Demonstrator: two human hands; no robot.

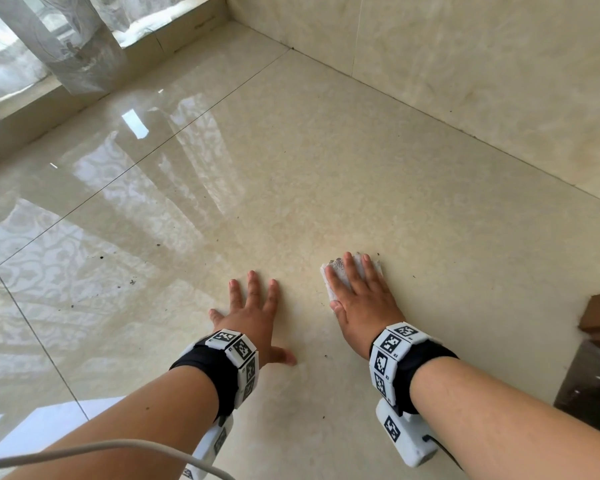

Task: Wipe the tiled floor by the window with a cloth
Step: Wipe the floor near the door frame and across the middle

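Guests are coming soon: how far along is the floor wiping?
Done: unclear; the floor gleams toward the window, but no wiped patch shows. In hand: the right hand presses the cloth flat; the left hand braces beside it. Left: dark specks dot the floor.

Right hand [362, 299] on cloth [333, 282], right of left hand [253, 318], both on floor [291, 168].
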